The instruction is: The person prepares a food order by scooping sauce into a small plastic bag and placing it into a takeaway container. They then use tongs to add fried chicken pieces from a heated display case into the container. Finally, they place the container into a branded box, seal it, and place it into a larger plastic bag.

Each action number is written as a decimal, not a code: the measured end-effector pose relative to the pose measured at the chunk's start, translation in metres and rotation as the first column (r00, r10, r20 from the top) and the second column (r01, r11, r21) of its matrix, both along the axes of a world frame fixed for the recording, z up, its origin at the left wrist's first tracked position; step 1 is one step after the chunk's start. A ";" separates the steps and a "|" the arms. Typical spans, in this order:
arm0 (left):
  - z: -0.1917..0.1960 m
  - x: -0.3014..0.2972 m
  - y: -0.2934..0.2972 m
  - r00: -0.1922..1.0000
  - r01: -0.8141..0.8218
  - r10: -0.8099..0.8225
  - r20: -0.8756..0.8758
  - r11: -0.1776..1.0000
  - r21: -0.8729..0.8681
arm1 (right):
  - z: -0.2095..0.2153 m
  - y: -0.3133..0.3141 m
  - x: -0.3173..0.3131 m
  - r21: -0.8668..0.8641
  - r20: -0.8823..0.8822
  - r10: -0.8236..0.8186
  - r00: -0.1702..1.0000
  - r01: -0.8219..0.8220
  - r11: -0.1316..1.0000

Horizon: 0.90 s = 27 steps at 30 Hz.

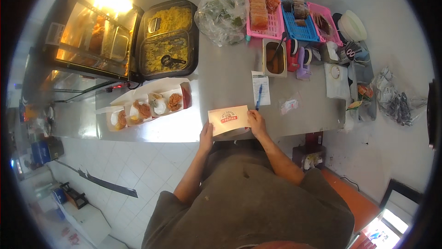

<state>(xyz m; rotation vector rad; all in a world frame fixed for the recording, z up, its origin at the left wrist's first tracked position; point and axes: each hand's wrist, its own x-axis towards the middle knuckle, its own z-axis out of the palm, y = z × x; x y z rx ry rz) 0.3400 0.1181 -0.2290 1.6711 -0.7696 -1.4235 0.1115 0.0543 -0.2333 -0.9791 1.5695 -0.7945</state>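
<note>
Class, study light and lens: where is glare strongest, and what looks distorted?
In the head view, the lamp in the display case burns out white, glare whitens the steel counter left of the held carton, the counter's front edge bows, and the corners are black.

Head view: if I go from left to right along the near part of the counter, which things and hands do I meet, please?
Row of open food boxes with fried chicken → left hand → peach-coloured printed carton → right hand → small clear plastic packet.
</note>
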 end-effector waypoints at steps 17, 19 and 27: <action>0.043 0.017 -0.063 0.207 0.872 -0.545 0.812 0.480 0.100 | 0.032 -0.018 -0.032 -0.347 -0.611 0.490 0.621 -0.767 0.539; 0.044 0.004 -0.071 0.097 0.899 -0.606 0.789 0.394 0.192 | 0.028 -0.024 -0.037 -0.310 -0.659 0.580 0.479 -0.876 0.371; 0.037 0.001 -0.069 -0.058 0.923 -0.578 0.814 0.280 0.264 | 0.027 -0.029 -0.041 -0.084 -0.910 0.410 0.055 -0.995 -0.052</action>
